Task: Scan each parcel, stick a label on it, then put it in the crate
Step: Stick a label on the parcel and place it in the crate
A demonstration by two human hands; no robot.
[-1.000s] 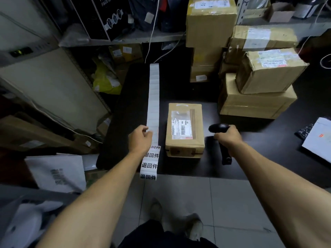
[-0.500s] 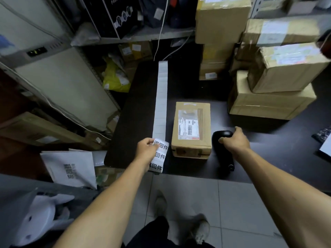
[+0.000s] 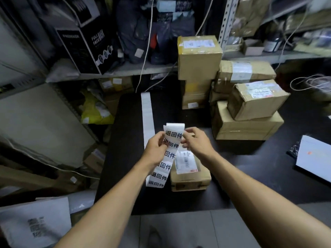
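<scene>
The left hand (image 3: 155,147) now grips the white paper strip of labels printed with bold black characters (image 3: 167,154), lifted off the black worktop (image 3: 125,158) and held up in front of the person; a second ago it only pinched the strip's near end where it hung over the worktop's edge. The right hand (image 3: 196,142) has let go of the black handheld scanner, which no longer shows in view, and its thumb and forefinger now pinch the top printed label at the strip's upper right corner, the other fingers loosely curled. This suggests the scan is done and a label is about to be peeled.

The small oblong brown cardboard parcel with a clear document pouch on top (image 3: 189,169) lies on the worktop just beneath the hands, toward 5 o'clock of them, its far end hidden behind the strip and the right wrist. It carries no such label yet.

The blank run of the strip stretches away toward 12 o'clock. At 1 to 2 o'clock a stack of larger brown cardboard boxes (image 3: 249,111) stands well apart from the parcel. A white flat mailer (image 3: 315,158) lies at 3 o'clock. A grey metal shelf crowded with bags and boxes (image 3: 125,69) runs across 11 to 12 o'clock. No crate is visible, so the drop-off place cannot be judged. Nothing lies between the hands and the parcel's top.
</scene>
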